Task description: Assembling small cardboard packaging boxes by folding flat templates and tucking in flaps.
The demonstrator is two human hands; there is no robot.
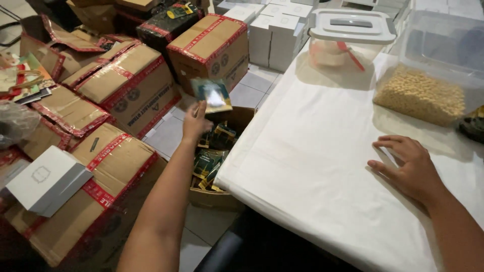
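We pinch a small flat packet [212, 94], dark green with a pale centre, between the fingertips of our left hand [195, 122], lifted above an open cardboard box [214, 196] on the floor just left of the table; the packet is blurred, so the grip looks light. Our right hand [409, 168] lies flat on the white tablecloth [312, 166], fingers loosely spread and pointing left, holding nothing

The risk, as we judge it: held only at its lower edge, the packet could slip and drop to the tiled floor or back among the matching dark packets [209, 161] with gold corners stacked in the box. The outstretched forearm could also catch the hanging cloth edge and drag it

Far right on the table, a clear tub [443, 45] holds a heap of tan pellets [418, 93]; left of it, a second clear tub [353, 35] with a white lid shows a red strip inside. On the floor to the left, brown cartons [126, 85] sealed with red printed tape crowd together, round dark marks on their sides. A white box [48, 181] with a faint square outline sits near left, and plain white boxes [275, 35] are stacked at the far centre, beside a dark wrapped parcel [166, 25]
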